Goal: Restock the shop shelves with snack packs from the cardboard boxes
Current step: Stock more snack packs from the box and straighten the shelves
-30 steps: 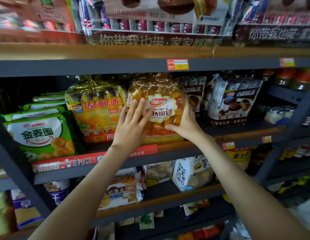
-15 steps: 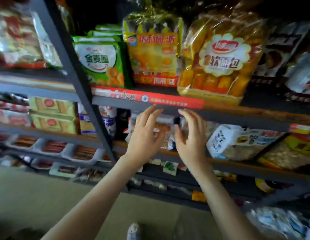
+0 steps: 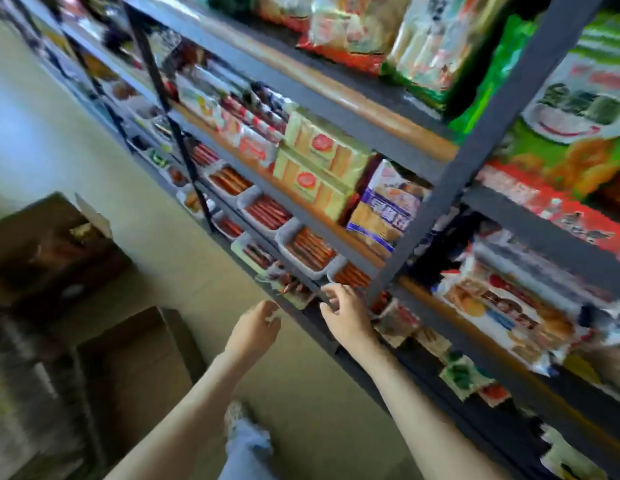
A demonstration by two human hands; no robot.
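The frame is blurred by head motion. Dark metal shelves full of snack packs run along the right. My left hand hangs low in front of the lower shelves with loosely curled fingers and holds nothing. My right hand is beside it, just in front of a lower shelf edge, fingers loosely bent, also holding nothing. Two brown cardboard boxes stand on the floor at the left: a near one with its top open, and a farther one with a raised flap.
White trays of red sausage snacks line a low shelf just above my hands. Yellow-green cracker packs and a blue-and-white bag sit one shelf higher. The pale floor lies between boxes and shelves. My shoe shows below.
My view has swung down and left, away from the bread pack left on the upper shelf. Both hands have dropped from the shelf edge toward the floor, and the cardboard boxes have come into view.
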